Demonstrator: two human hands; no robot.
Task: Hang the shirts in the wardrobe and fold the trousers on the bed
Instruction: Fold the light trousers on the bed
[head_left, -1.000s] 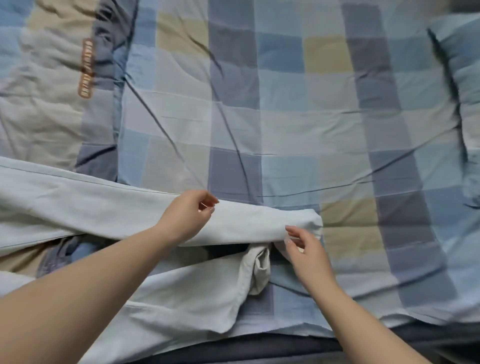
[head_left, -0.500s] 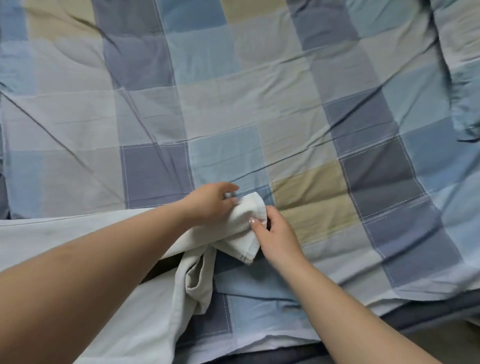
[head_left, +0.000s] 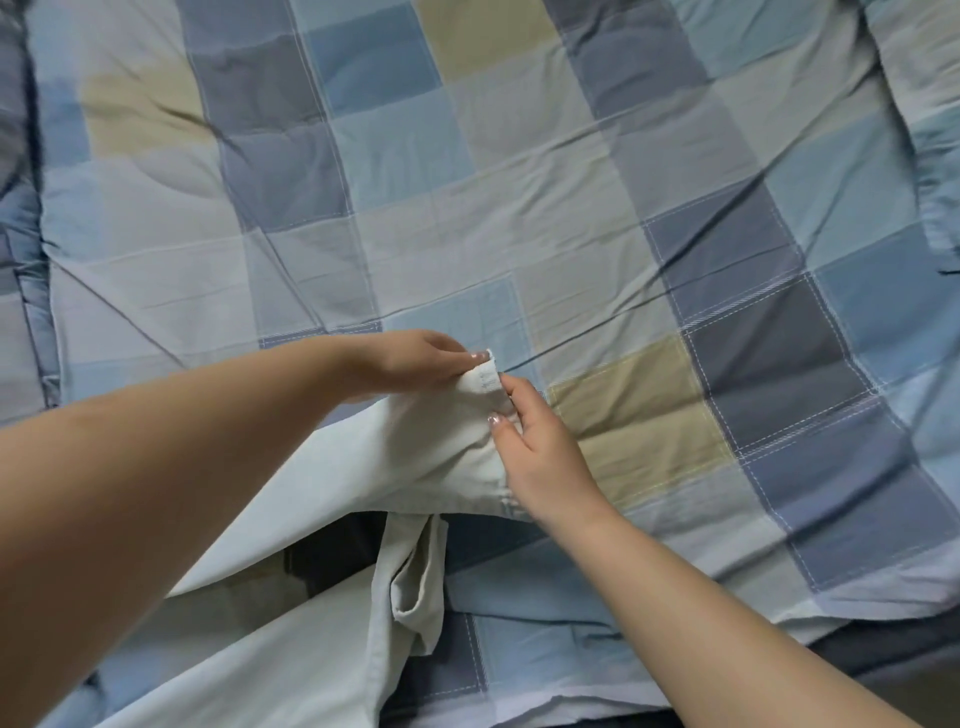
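Observation:
Pale grey-green trousers (head_left: 415, 457) lie across the near part of the bed, running from the lower left toward the middle. My left hand (head_left: 410, 364) pinches the far corner of one leg's hem. My right hand (head_left: 540, 457) holds the same hem along its near edge, thumb on the cloth. The other leg (head_left: 410, 587) lies crumpled below, its hem bunched and twisted. My left forearm hides much of the trousers on the left.
A checked quilt (head_left: 571, 182) in blue, grey and tan covers the bed. Its near edge (head_left: 727, 613) runs along the lower right, with a dark strip (head_left: 883, 649) beyond it. A rumpled pillow or fold (head_left: 935, 156) lies at the far right.
Both hands have come together at the hem of the upper leg and hold its end. The view has shifted left and closer over the quilt.

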